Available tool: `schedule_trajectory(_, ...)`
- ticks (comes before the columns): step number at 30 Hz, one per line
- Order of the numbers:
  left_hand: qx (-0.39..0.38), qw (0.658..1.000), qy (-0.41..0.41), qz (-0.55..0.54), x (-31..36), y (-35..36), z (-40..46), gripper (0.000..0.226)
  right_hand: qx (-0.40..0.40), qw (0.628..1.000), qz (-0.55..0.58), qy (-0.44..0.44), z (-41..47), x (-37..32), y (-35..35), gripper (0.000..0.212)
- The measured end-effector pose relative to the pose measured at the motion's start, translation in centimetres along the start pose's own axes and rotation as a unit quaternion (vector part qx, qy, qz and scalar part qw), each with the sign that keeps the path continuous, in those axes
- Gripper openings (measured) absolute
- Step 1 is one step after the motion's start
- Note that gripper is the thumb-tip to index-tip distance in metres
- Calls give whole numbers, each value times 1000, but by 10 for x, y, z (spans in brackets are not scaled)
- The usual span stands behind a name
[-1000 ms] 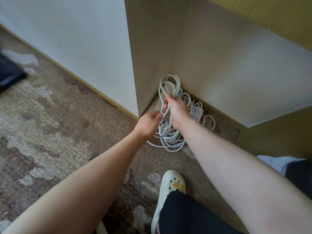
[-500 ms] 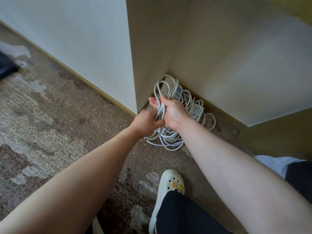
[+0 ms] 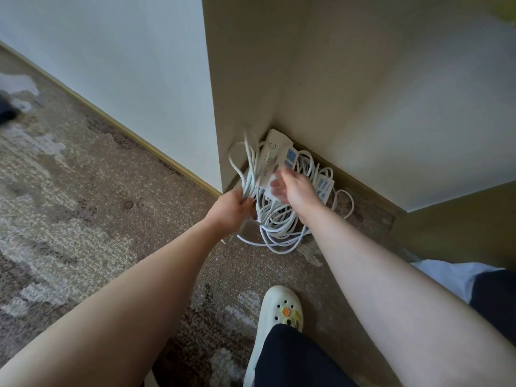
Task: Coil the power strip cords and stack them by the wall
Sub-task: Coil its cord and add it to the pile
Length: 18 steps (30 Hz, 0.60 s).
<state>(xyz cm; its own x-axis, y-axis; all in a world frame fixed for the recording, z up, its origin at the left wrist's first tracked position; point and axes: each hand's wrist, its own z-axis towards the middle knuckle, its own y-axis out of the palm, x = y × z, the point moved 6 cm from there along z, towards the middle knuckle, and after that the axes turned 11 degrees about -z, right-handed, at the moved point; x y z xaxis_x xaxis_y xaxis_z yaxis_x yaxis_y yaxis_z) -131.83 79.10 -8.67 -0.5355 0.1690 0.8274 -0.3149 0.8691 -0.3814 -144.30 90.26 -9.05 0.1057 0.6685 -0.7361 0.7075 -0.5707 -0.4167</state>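
white cords (image 3: 275, 224), loosely looped, seemingly tangled

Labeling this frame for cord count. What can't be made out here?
Head view only:
- Left hand grips a cord bundle; motion blur smears the loops, so no count.
- Right hand: fingertips blurred, so contact with the power strip can't be told.
- Cord pile: partly behind both hands; strips and plugs can't be counted.
- Dark object on the carpet: cut off by the left edge.
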Motion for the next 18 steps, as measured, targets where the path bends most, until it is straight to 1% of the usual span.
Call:
schedule_trajectory(1,-2,1000,-1,19,-4,1,2,20,38,999,-11,26,4,14,-7,31)
schedule_trajectory(3,3,999,3,53,-8,3,9,24,104,990,-75,63,16,39,-17,21)
schedule_trajectory(4,10,998,8,68,-9,4,13,27,116,985,-99,75,22,47,-18,28)
schedule_trajectory(6,16,995,24,99,-9,6,22,31,103,984,-112,88,35,58,-13,48)
schedule_trajectory(8,12,991,24,131,-12,8,31,30,90,985,-121,82,49,61,-5,61)
schedule_trajectory(11,-12,984,-4,176,-23,14,43,13,85,977,-185,64,73,59,9,72)
schedule_trajectory(12,-20,982,-15,185,-27,15,47,7,78,973,-206,73,81,60,14,79)
schedule_trajectory(15,-24,979,-29,199,-37,17,56,5,65,965,-225,117,97,71,21,109)
schedule_trajectory(16,-21,979,-27,202,-38,17,58,4,68,962,-233,124,101,75,21,113)
schedule_trajectory(18,-17,978,-22,208,-38,18,64,3,77,961,-233,129,106,82,21,114)
